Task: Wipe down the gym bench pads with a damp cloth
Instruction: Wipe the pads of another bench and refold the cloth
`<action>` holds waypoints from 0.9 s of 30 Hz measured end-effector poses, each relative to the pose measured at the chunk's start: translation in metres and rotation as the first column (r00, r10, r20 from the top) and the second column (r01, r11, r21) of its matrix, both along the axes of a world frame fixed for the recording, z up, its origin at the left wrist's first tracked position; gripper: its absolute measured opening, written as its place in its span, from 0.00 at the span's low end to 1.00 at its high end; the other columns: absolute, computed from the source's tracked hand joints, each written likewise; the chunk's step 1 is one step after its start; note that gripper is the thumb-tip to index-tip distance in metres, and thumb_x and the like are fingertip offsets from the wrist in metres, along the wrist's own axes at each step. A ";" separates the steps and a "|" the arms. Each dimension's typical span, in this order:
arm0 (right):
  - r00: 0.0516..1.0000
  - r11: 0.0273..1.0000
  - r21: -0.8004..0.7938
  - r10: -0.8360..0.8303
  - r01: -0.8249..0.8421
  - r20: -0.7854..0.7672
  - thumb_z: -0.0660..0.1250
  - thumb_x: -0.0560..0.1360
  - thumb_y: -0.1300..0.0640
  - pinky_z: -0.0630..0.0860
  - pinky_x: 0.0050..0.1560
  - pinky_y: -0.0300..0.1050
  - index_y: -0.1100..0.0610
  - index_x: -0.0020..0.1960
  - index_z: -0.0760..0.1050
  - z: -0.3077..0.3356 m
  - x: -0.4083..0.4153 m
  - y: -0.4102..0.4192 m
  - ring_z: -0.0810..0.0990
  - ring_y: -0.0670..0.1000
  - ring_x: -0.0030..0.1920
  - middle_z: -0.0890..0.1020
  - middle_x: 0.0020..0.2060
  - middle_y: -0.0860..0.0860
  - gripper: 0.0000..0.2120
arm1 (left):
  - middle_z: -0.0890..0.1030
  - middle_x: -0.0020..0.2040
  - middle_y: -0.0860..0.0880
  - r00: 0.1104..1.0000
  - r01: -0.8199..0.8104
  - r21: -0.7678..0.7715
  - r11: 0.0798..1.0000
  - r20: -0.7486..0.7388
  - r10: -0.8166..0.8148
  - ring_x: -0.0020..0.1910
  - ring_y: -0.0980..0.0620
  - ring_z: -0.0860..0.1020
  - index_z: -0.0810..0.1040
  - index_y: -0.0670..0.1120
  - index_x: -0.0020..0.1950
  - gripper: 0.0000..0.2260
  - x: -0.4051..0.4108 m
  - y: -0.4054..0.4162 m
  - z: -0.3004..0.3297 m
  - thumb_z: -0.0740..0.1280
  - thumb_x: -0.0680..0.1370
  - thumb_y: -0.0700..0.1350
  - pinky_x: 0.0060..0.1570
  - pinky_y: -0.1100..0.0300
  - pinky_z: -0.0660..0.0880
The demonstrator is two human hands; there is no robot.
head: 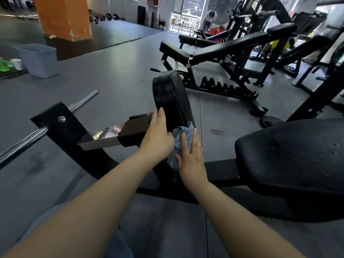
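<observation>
An upright black chest pad (170, 94) stands on edge at the centre of the head view. My left hand (157, 133) grips its left edge, fingers wrapped over the rim. My right hand (189, 155) lies flat with straight fingers, pressing a blue cloth (181, 136) against the pad's right face, low down. To the right lies a wide black seat pad (290, 157) with small droplets or specks on it.
The machine's black bracket and chrome bars (55, 123) reach out to the left. An adjustable bench (219, 51) stands behind the pad. A weight plate (271, 121) lies on the floor. A grey bin (37, 60) sits far left beside an orange pillar (63, 17).
</observation>
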State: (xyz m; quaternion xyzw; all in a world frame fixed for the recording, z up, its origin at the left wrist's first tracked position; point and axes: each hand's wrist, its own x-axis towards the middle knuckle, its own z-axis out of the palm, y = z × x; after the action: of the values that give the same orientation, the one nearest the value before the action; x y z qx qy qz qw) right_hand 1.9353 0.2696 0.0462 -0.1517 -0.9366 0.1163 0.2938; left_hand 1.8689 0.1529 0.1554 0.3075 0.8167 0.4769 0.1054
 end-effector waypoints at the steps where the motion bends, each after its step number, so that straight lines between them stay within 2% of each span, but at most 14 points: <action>1: 0.999 0.999 -0.018 -0.035 0.035 0.013 0.65 0.77 0.56 0.64 0.66 0.67 0.44 0.74 0.40 -0.008 0.005 -0.003 0.49 0.59 0.74 0.43 0.73 0.56 0.39 | 0.44 0.78 0.50 1.000 0.021 -0.048 0.999 -0.012 -0.021 0.75 0.50 0.55 0.41 0.49 0.77 0.33 0.002 0.000 -0.002 0.57 0.80 0.37 0.64 0.61 0.61; 3: 0.996 0.995 -0.058 -0.079 0.081 0.045 0.63 0.78 0.57 0.60 0.69 0.65 0.43 0.74 0.37 -0.012 0.008 -0.007 0.46 0.58 0.75 0.39 0.73 0.54 0.38 | 0.44 0.78 0.48 0.998 0.060 -0.118 0.991 -0.017 -0.062 0.74 0.48 0.59 0.37 0.50 0.77 0.34 0.004 -0.002 -0.006 0.58 0.80 0.39 0.63 0.58 0.63; 6: 0.995 0.984 -0.159 -0.075 0.085 0.066 0.58 0.81 0.56 0.54 0.73 0.62 0.44 0.73 0.29 0.005 0.002 -0.012 0.41 0.56 0.76 0.36 0.74 0.51 0.38 | 0.49 0.78 0.47 0.996 0.091 -0.154 0.984 -0.011 -0.093 0.70 0.47 0.65 0.36 0.51 0.76 0.35 0.003 -0.004 -0.009 0.58 0.80 0.40 0.54 0.61 0.65; 8: 0.998 0.979 -0.199 -0.050 0.054 0.025 0.56 0.81 0.57 0.51 0.74 0.60 0.45 0.71 0.29 0.027 -0.007 -0.017 0.41 0.54 0.77 0.38 0.76 0.52 0.36 | 0.52 0.77 0.47 0.995 0.095 -0.148 0.984 -0.013 -0.098 0.70 0.48 0.65 0.37 0.51 0.76 0.35 0.001 -0.004 -0.010 0.58 0.80 0.40 0.54 0.62 0.65; 10: 0.999 0.974 -0.225 -0.031 0.028 -0.011 0.55 0.81 0.55 0.48 0.74 0.59 0.45 0.73 0.31 0.046 -0.019 -0.020 0.41 0.53 0.77 0.39 0.77 0.52 0.34 | 0.54 0.77 0.48 0.995 0.096 -0.139 0.986 -0.018 -0.099 0.70 0.49 0.65 0.38 0.51 0.77 0.35 -0.001 -0.006 -0.010 0.58 0.79 0.38 0.54 0.63 0.64; 13: 1.000 0.982 -0.190 -0.021 0.022 0.006 0.55 0.81 0.53 0.50 0.73 0.62 0.45 0.74 0.34 0.049 -0.020 -0.019 0.43 0.54 0.77 0.41 0.77 0.52 0.34 | 0.57 0.76 0.49 0.995 0.089 -0.157 0.984 -0.031 -0.094 0.67 0.48 0.69 0.39 0.53 0.77 0.34 -0.004 -0.009 -0.012 0.58 0.79 0.38 0.53 0.62 0.66; 16: 0.997 0.992 -0.123 -0.032 0.040 0.068 0.52 0.79 0.48 0.56 0.68 0.69 0.43 0.76 0.37 0.018 0.000 -0.012 0.48 0.58 0.76 0.46 0.77 0.55 0.31 | 0.61 0.75 0.48 0.995 0.089 -0.160 0.983 -0.038 -0.097 0.57 0.47 0.73 0.38 0.55 0.76 0.35 -0.003 -0.010 -0.013 0.58 0.80 0.39 0.51 0.58 0.69; 18: 0.994 0.989 -0.132 -0.048 0.060 0.094 0.50 0.78 0.47 0.60 0.66 0.70 0.43 0.74 0.41 -0.006 0.014 -0.008 0.49 0.59 0.76 0.47 0.77 0.56 0.29 | 0.63 0.74 0.48 0.995 0.086 -0.157 0.984 -0.037 -0.093 0.56 0.48 0.74 0.38 0.56 0.76 0.35 -0.001 -0.010 -0.014 0.58 0.80 0.39 0.50 0.57 0.71; 20: 0.991 0.984 -0.170 -0.036 0.057 0.126 0.55 0.80 0.51 0.60 0.68 0.66 0.41 0.73 0.40 -0.025 0.027 -0.006 0.43 0.56 0.76 0.40 0.75 0.52 0.30 | 0.64 0.73 0.48 0.996 0.085 -0.146 0.986 -0.017 -0.088 0.53 0.53 0.72 0.37 0.58 0.76 0.35 -0.001 -0.009 -0.014 0.58 0.80 0.38 0.48 0.57 0.72; 23: 0.977 0.971 -0.231 -0.011 0.061 0.214 0.61 0.75 0.70 0.67 0.67 0.54 0.41 0.74 0.33 -0.041 0.049 -0.004 0.35 0.54 0.75 0.30 0.71 0.46 0.46 | 0.68 0.70 0.46 0.995 0.095 -0.134 0.986 0.017 -0.093 0.52 0.53 0.71 0.37 0.59 0.75 0.35 -0.001 -0.009 -0.014 0.57 0.80 0.38 0.47 0.57 0.73; 25: 0.955 0.966 -0.245 -0.005 0.081 0.295 0.57 0.72 0.77 0.68 0.64 0.46 0.47 0.69 0.26 -0.043 0.058 -0.004 0.32 0.53 0.75 0.26 0.68 0.43 0.48 | 0.68 0.70 0.46 0.994 0.106 -0.138 0.985 0.033 -0.103 0.57 0.50 0.73 0.39 0.60 0.75 0.34 -0.002 -0.010 -0.013 0.56 0.80 0.37 0.47 0.58 0.71; 27: 0.954 0.962 -0.259 -0.003 0.084 0.299 0.55 0.71 0.78 0.64 0.67 0.43 0.51 0.67 0.24 -0.039 0.060 -0.006 0.31 0.52 0.74 0.26 0.68 0.43 0.46 | 0.67 0.71 0.47 0.993 0.115 -0.108 0.987 0.038 -0.112 0.64 0.50 0.71 0.43 0.60 0.76 0.33 -0.006 -0.011 -0.012 0.55 0.80 0.36 0.50 0.61 0.69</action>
State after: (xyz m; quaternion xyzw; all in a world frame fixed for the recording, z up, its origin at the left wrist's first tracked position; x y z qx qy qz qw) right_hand 1.9955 0.2633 0.0073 -0.2265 -0.9419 0.2116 0.1297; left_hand 1.8632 0.1421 0.1437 0.3396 0.8211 0.4291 0.1622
